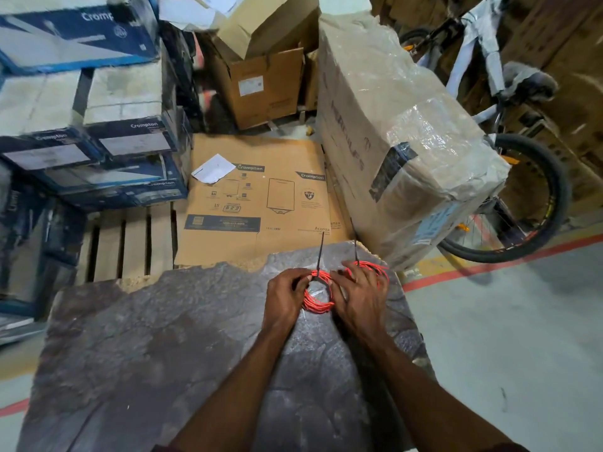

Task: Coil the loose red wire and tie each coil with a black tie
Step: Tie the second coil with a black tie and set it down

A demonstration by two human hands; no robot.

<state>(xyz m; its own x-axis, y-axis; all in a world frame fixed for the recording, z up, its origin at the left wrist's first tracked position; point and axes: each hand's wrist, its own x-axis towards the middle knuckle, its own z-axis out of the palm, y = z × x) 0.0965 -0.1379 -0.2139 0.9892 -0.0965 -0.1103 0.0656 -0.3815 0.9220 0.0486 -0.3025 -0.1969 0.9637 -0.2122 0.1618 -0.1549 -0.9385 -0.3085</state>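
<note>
So the left hand is curling its fingers in and pinching the far-left edge of a red wire coil, right where a black tie is wrapping round it and poking up. The right hand is lying against the coil's right side with its fingers spread out. Honestly can't tell if it's gripping or just pressing. The coil is sitting between the two hands on the far right part of a dark stone-looking slab. Just past the right hand's fingers a second red coil is lying there too, partly hidden by the hand, with its own tie sticking up. Further out, a flat Crompton cardboard box is lying beyond the slab, blue boxes are sitting stacked on the left, a plastic-wrapped carton is standing on the right, and a bicycle is standing behind it.
</note>
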